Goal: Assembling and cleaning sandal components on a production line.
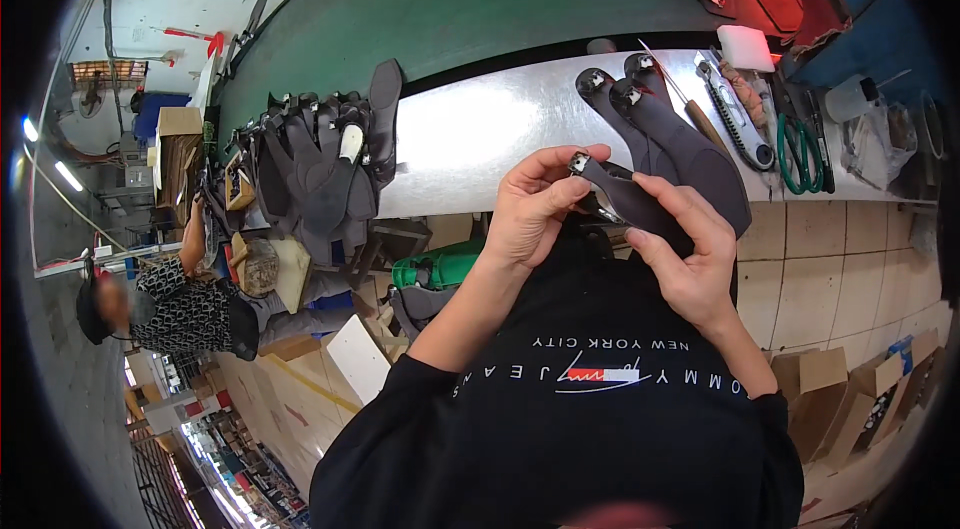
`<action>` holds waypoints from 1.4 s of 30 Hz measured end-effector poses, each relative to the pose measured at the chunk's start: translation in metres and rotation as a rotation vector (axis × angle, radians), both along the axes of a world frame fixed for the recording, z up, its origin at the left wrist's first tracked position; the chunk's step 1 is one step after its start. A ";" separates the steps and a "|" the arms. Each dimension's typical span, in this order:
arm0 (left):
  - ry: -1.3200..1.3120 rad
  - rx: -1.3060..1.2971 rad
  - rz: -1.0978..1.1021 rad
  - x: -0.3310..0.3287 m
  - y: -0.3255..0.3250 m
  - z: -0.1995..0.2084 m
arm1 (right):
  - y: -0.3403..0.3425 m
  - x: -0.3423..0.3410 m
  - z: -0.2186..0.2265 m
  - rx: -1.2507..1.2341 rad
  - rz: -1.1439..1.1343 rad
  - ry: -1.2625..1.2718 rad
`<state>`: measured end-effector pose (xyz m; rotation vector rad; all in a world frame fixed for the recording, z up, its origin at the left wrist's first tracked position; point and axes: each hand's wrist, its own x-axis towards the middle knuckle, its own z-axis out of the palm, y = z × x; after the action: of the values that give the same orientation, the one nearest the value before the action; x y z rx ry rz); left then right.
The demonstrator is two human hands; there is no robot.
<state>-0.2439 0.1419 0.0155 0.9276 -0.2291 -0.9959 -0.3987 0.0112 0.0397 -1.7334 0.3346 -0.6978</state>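
Plainly, at the left, a heap of dark grey, sole-shaped pieces (320, 169) overlaps on the pale, shiny metal counter (460, 129). Right of it, the left hand (535, 204) reaches up and rightward from a bare forearm, its back partly toward the camera; thumb and index finger pinch the narrow tip of a dark grey, curved sole with a glossy black end (640, 207). This held sole is matt along its surface, bears a small whitish patch on its tip, and shows a shiny edge on the underside near the left thumb. It slants down to the right, held up at the counter's near edge. The right hand (690, 254) leans in up and leftward, wrist bent, fingers curled along the broad part, thumb lower down; both hands grip the same sole. Just beyond lie several loose dark grey soles with glossy tips (695, 154), then a wooden-handled awl (705, 124), a pale utility knife (738, 114) and green-handled scissors (800, 154).
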 end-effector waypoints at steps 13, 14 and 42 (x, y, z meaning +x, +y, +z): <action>-0.062 0.001 0.025 -0.003 0.001 0.000 | 0.002 -0.002 0.003 0.082 0.018 0.080; -0.070 -0.002 0.020 -0.003 0.001 0.000 | 0.002 -0.002 0.003 0.084 0.013 0.082; -0.498 -0.092 -0.166 0.012 0.016 -0.006 | 0.000 -0.001 0.003 -0.280 0.015 -0.010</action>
<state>-0.2320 0.1575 0.0093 1.0737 -0.7751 -0.8829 -0.3995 0.0112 0.0423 -1.9942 0.2241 -0.7708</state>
